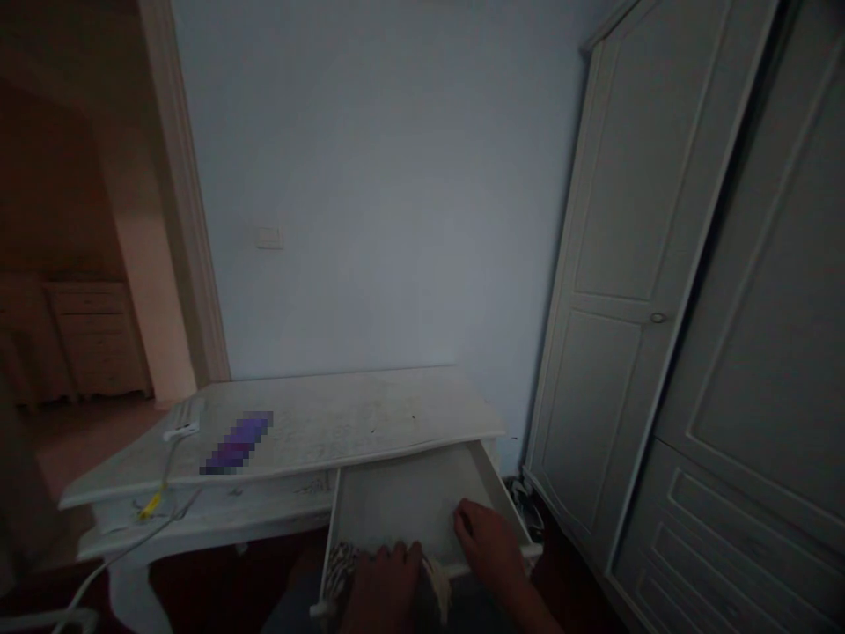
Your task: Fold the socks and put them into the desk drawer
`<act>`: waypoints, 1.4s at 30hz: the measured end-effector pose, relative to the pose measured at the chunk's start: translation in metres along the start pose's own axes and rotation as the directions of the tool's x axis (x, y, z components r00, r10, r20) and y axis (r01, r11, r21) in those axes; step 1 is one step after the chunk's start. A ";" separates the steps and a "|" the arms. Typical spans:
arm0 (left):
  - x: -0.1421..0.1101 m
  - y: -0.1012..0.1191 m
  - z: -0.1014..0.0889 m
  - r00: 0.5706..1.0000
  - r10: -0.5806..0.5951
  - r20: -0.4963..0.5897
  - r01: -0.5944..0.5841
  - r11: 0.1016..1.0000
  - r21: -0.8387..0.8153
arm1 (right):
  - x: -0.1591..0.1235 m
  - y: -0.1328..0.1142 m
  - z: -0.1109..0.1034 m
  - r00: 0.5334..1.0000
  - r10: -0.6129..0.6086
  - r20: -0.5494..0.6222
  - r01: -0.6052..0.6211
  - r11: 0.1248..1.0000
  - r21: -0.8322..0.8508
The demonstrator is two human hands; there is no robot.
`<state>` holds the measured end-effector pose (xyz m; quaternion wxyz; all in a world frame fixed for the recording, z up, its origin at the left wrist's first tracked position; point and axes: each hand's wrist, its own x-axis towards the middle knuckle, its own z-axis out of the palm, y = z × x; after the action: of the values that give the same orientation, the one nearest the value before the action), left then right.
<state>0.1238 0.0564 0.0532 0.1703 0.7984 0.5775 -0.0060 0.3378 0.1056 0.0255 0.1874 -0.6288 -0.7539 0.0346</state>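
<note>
A white desk (343, 423) stands against the wall with its right drawer (402, 502) pulled out. My left hand (386, 586) rests, fingers curled, on a pale patterned cloth (343, 563) lying over the drawer's front edge. My right hand (488, 541) reaches into the drawer near its right side, fingers bent downward. What the right fingers touch is too dark to make out.
A tall white wardrobe (660, 335) with shut doors stands close on the right. A white power strip (181, 423) with a cable and a blurred purple item (238, 440) lie on the desk's left. A doorway (79, 264) opens at the left.
</note>
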 end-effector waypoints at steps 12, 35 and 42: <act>-0.026 -0.037 -0.041 0.949 0.296 0.108 -0.275 0.945 -0.175 | -0.002 -0.002 -0.002 1.000 0.006 -0.025 -0.006 1.000 -0.008; 0.017 -0.005 -0.020 0.995 0.095 0.030 -0.095 0.995 0.010 | 0.002 -0.005 -0.008 0.999 0.051 0.019 -0.051 0.999 -0.014; -0.025 -0.045 -0.027 0.999 -0.030 0.032 0.031 0.999 -0.019 | 0.000 -0.004 -0.007 0.999 0.051 0.012 -0.051 0.999 -0.009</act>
<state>0.0690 0.0532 0.0719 0.1873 0.7876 0.5868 -0.0158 0.3361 0.1038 0.0333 0.1790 -0.6486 -0.7387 0.0398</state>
